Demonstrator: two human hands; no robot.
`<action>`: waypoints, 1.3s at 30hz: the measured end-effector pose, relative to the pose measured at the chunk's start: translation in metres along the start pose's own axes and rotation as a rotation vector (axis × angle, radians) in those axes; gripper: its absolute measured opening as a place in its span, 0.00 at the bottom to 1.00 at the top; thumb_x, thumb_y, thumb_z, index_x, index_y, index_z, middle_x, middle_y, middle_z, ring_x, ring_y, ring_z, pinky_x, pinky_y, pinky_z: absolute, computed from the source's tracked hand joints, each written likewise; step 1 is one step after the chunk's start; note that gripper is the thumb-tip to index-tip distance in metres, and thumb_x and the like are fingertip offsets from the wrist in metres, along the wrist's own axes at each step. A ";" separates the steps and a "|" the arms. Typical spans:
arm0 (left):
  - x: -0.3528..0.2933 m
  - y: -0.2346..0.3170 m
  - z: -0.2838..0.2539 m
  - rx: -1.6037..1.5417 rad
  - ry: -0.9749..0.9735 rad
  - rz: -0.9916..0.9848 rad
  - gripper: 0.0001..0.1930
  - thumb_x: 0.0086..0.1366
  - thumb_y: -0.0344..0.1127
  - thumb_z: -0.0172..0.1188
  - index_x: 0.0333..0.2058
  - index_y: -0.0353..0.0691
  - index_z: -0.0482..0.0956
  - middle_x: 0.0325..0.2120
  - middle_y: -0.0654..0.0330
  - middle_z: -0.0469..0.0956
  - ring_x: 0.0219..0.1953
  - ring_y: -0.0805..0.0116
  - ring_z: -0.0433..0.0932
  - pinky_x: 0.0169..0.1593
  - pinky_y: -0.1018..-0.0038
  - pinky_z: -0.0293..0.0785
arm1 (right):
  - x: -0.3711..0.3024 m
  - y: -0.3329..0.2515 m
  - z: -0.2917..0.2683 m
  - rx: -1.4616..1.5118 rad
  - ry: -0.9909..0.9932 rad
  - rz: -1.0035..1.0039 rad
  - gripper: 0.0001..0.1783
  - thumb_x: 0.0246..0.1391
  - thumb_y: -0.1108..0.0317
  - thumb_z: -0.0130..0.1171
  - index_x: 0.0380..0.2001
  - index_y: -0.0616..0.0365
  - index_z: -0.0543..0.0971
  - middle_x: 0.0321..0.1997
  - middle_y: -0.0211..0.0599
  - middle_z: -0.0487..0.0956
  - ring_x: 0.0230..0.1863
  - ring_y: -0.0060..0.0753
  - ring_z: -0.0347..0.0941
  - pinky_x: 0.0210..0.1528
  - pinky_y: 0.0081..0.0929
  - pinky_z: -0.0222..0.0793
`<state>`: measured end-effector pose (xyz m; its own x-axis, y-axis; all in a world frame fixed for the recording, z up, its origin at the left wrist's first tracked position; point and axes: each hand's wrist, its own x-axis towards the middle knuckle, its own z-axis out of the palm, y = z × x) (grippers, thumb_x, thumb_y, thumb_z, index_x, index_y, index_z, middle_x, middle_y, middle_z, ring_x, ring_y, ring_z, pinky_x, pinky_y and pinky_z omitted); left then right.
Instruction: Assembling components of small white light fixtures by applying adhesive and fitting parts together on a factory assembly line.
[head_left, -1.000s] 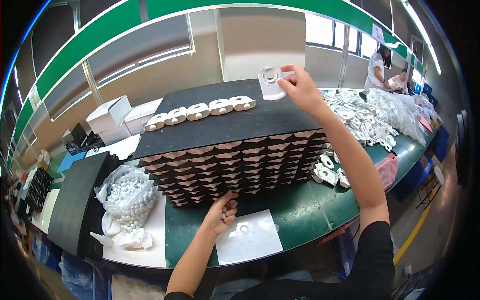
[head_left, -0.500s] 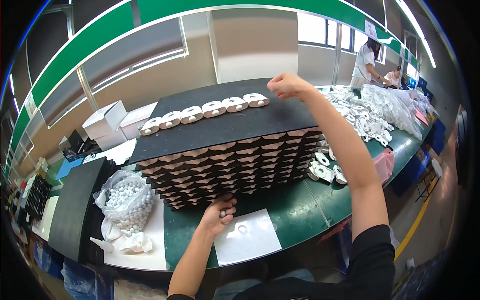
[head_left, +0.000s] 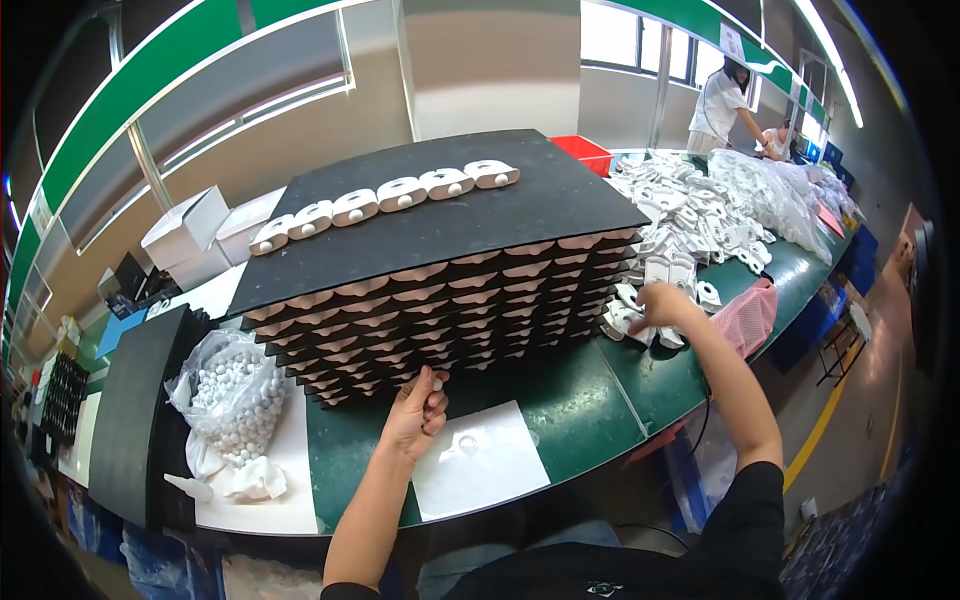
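Note:
My left hand is closed in front of a tall stack, with a small white ball at its thumb and fingertips. My right hand reaches over loose white plastic parts beside the stack's right end, fingers curved and apart. The stack has black boards with rows of pale, rounded pieces between them. Along its top board runs a row of several white plastic pieces, each showing a small white ball on its near side.
A clear bag of white balls stands left, near a white nozzle bottle and black boards. A paper sheet lies in front. Right are a heap of white parts, pink mesh and a red bin. People work far right.
My right hand has come down from above the top board to the loose parts on the right. My left hand still holds the ball, its thumb now raised. The view has shifted slightly.

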<state>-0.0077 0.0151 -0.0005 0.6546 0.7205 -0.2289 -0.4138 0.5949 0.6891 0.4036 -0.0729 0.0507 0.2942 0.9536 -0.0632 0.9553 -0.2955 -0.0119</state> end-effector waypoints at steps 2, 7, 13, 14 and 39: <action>-0.002 0.000 0.009 0.066 -0.019 0.052 0.14 0.59 0.45 0.54 0.34 0.38 0.71 0.16 0.70 0.60 0.15 0.84 0.53 0.14 0.88 0.45 | -0.020 -0.002 0.024 0.056 0.108 0.004 0.23 0.27 0.52 0.67 0.25 0.57 0.78 0.27 0.44 0.76 0.33 0.46 0.72 0.36 0.36 0.67; -0.006 0.001 0.018 0.035 -0.071 0.073 0.10 0.58 0.35 0.56 0.39 0.43 0.71 0.22 0.68 0.65 0.15 0.84 0.54 0.15 0.88 0.46 | -0.053 -0.015 0.025 -0.052 0.386 0.070 0.03 0.35 0.70 0.58 0.18 0.57 0.77 0.23 0.41 0.72 0.32 0.44 0.69 0.35 0.36 0.65; -0.007 0.000 0.005 0.072 -0.027 0.144 0.09 0.54 0.30 0.60 0.35 0.42 0.73 0.26 0.67 0.72 0.15 0.84 0.55 0.14 0.88 0.47 | -0.098 -0.102 -0.008 0.492 0.618 -0.216 0.05 0.41 0.77 0.59 0.26 0.63 0.77 0.24 0.38 0.75 0.23 0.29 0.71 0.27 0.22 0.65; -0.005 0.000 0.007 0.070 -0.026 0.139 0.09 0.54 0.30 0.60 0.35 0.42 0.73 0.26 0.67 0.72 0.15 0.84 0.55 0.14 0.88 0.47 | -0.103 -0.115 -0.002 0.741 0.492 -0.243 0.05 0.42 0.76 0.57 0.26 0.63 0.77 0.25 0.38 0.76 0.24 0.28 0.71 0.27 0.21 0.65; 0.001 -0.002 0.003 0.024 -0.065 0.116 0.09 0.56 0.30 0.57 0.37 0.43 0.75 0.31 0.64 0.74 0.16 0.85 0.54 0.15 0.90 0.47 | -0.102 -0.229 0.073 1.096 0.224 -0.490 0.06 0.49 0.77 0.50 0.33 0.64 0.71 0.27 0.36 0.70 0.26 0.25 0.67 0.28 0.20 0.63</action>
<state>-0.0044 0.0134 0.0003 0.6429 0.7591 -0.1023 -0.4747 0.4996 0.7246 0.1525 -0.1064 -0.0134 0.0122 0.9344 0.3560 0.4671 0.3095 -0.8283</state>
